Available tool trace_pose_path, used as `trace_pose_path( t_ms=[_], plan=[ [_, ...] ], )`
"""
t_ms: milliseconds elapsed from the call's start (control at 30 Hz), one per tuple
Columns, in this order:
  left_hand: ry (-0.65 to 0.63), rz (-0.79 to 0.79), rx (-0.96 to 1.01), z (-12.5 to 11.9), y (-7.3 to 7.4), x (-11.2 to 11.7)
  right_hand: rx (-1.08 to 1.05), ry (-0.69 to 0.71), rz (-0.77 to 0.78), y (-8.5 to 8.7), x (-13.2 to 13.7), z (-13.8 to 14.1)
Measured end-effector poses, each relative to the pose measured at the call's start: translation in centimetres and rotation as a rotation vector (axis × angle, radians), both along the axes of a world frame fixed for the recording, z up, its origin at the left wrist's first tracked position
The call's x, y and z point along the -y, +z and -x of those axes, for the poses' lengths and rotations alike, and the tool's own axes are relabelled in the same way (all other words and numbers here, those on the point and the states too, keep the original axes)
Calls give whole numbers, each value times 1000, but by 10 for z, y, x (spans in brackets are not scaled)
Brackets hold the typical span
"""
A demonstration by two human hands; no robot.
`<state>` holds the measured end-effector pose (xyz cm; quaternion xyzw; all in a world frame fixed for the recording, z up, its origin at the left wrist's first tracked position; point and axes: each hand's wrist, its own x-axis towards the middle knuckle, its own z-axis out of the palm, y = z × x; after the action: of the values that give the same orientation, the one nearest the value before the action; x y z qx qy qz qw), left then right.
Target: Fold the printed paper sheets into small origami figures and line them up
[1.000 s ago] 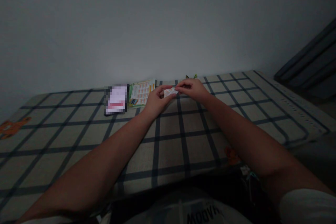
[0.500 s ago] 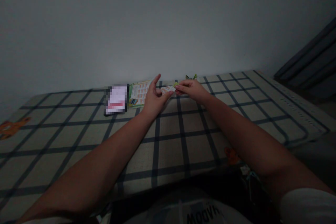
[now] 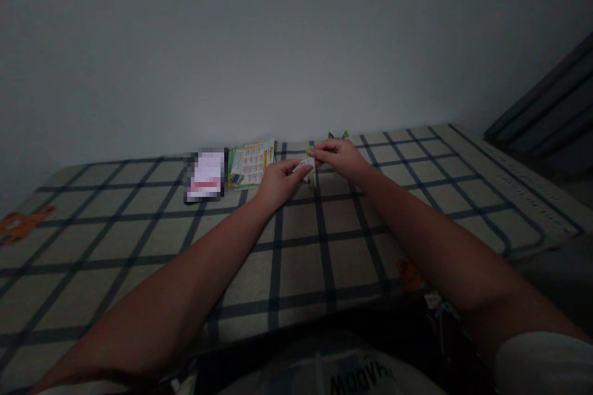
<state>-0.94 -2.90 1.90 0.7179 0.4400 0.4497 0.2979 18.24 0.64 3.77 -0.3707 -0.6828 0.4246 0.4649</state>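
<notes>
A small folded piece of printed paper [image 3: 308, 166] is pinched between both my hands above the checked bed sheet [image 3: 324, 241]. My left hand [image 3: 278, 182] grips its left end with curled fingers. From the right, my right hand [image 3: 340, 157] pinches its upper edge. The paper hangs tilted, one end pointing down. Both forearms stretch forward over the sheet.
A green and orange printed leaflet [image 3: 250, 163] lies flat just left of my hands. Beside it lies a blurred bright rectangle [image 3: 205, 174]. A small green thing [image 3: 338, 134] sits by the wall behind my right hand. Dark furniture [image 3: 546, 117] stands at the right.
My left hand's raised finger has come down and closed on the paper again. The paper has turned from lying level to hanging tilted between the hands.
</notes>
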Motion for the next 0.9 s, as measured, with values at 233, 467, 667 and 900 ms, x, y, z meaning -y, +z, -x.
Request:
trace_pose_path(
  t_ms=[233, 467, 667, 900],
  plan=[
    [-64, -25, -98, 1, -1, 1, -2, 5, -40, 0, 2, 4],
    [-58, -111, -169, 3, 3, 4, 30, 15, -50, 0, 5, 6],
    [6, 5, 69, 1, 2, 3, -32, 61, 101, -2, 2, 4],
    [19, 176, 363, -2, 0, -1, 48, 126, 173, 0, 0, 1]
  ],
)
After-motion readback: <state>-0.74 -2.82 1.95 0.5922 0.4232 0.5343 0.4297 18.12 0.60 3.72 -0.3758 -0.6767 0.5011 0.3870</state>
